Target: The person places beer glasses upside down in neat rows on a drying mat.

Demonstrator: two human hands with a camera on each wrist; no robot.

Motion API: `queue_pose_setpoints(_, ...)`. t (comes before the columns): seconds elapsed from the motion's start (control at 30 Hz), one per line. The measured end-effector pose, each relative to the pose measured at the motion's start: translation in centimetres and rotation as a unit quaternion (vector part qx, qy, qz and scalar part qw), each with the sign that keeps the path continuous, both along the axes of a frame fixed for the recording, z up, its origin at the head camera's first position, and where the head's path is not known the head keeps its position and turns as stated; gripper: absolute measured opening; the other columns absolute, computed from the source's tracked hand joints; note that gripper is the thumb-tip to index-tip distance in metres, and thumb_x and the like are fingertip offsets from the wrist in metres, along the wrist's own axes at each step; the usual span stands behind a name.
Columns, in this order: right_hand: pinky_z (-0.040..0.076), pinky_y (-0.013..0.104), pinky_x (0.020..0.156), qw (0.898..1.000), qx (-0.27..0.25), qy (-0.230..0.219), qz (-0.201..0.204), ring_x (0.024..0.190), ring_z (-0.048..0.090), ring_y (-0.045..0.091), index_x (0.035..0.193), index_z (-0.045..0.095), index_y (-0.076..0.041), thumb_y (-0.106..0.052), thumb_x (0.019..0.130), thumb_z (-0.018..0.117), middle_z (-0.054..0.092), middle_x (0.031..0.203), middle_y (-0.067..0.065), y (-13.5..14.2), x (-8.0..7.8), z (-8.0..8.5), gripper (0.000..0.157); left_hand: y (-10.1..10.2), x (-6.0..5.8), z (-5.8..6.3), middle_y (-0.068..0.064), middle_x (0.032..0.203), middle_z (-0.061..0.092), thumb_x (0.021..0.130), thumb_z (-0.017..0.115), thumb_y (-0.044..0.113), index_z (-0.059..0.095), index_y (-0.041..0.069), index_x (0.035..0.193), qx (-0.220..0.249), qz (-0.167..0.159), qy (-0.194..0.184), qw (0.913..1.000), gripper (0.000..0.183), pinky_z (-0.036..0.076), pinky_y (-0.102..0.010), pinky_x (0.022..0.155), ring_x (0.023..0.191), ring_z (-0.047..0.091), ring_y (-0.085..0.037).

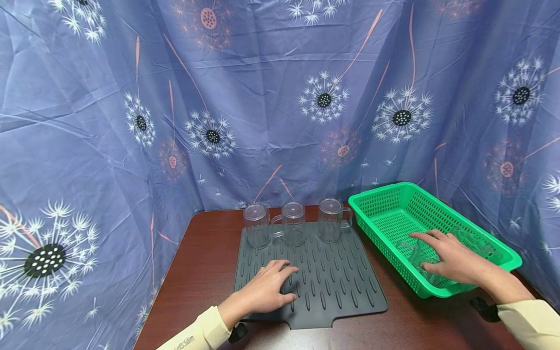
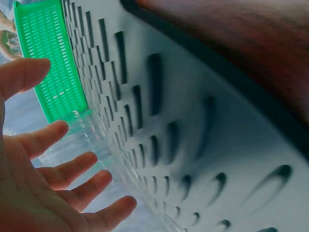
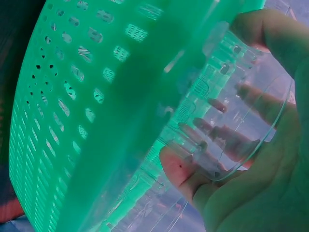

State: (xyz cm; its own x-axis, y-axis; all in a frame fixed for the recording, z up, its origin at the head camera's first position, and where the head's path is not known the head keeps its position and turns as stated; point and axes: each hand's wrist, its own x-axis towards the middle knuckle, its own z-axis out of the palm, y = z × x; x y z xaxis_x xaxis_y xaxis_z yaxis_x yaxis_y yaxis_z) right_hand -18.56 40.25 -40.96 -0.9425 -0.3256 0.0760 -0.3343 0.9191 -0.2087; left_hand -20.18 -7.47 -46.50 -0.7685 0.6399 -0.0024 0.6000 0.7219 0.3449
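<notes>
My right hand [image 1: 455, 257] reaches into the green plastic basket [image 1: 379, 239], its fingers and thumb curled round a clear glass mug [image 1: 417, 256]. In the right wrist view the fingers show through the glass. More clear glassware [image 1: 474, 240] lies beyond that hand in the basket. Over the dark grey ridged mat [image 1: 332, 287] hovers my left hand [image 1: 264, 289], fingers spread and holding nothing. Along the mat's far edge three clear glass mugs stand upside down: a left one [image 1: 257, 227], a middle one [image 1: 293, 224] and a right one [image 1: 330, 221].
The brown table [image 1: 192, 272] carries the mat in the middle and the basket at the right. A blue curtain [image 1: 271, 121] with dandelion prints hangs behind the table and along its sides. The basket's near wall rises close to my right wrist.
</notes>
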Motion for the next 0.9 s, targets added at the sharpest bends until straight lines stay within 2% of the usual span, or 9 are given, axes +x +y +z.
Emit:
queue_pose_setpoints(0.27, 0.048, 0.052, 0.072, 1.0, -0.003, 0.016, -0.002, 0.109, 0.054, 0.048, 0.145, 0.049, -0.01, -0.031, 0.082, 0.083, 0.051, 0.133, 0.027, 0.1, 0.3, -0.1, 0.074, -1.2, -0.1, -1.3, -0.013, 0.15, 0.047, 0.09, 0.071, 0.043, 0.053, 0.02, 0.145, -0.002, 0.009, 0.009, 0.9999, 0.062, 0.041, -0.057, 0.106, 0.14, 0.042, -0.029)
queue_pose_setpoints(0.43, 0.048, 0.051, 0.072, 1.0, -0.009, 0.023, -0.004, 0.109, 0.054, 0.046, 0.144, 0.051, -0.012, -0.031, 0.082, 0.082, 0.053, 0.132, 0.025, 0.1, 0.3, -0.2, 0.072, -2.0, -0.3, -2.2, -0.013, 0.15, 0.047, 0.088, 0.073, 0.041, 0.054, 0.018, 0.144, -0.01, 0.019, -0.005, 0.9997, 0.063, 0.041, -0.058, 0.107, 0.139, 0.043, -0.032)
queue_pose_setpoints(0.6, 0.05, 0.051, 0.072, 1.0, -0.012, 0.023, -0.006, 0.112, 0.054, 0.047, 0.143, 0.052, -0.013, -0.031, 0.083, 0.081, 0.054, 0.132, 0.023, -0.1, 0.2, -0.2, 0.07, -2.5, -0.4, -3.0, -0.012, 0.152, 0.045, 0.088, 0.073, 0.043, 0.053, 0.021, 0.145, -0.03, 0.025, -0.024, 0.999, 0.065, 0.039, -0.057, 0.109, 0.142, 0.04, -0.033)
queue_pose_setpoints(0.9, 0.05, 0.046, 0.068, 1.0, -0.01, 0.017, -0.018, 0.115, 0.053, 0.048, 0.142, 0.055, -0.016, -0.033, 0.083, 0.081, 0.053, 0.136, 0.023, -0.1, 0.3, -0.1, 0.067, -2.5, -0.5, -3.9, -0.009, 0.152, 0.046, 0.087, 0.073, 0.049, 0.055, 0.023, 0.143, -0.05, 0.023, 0.003, 0.9985, 0.065, 0.04, -0.056, 0.108, 0.141, 0.04, -0.031)
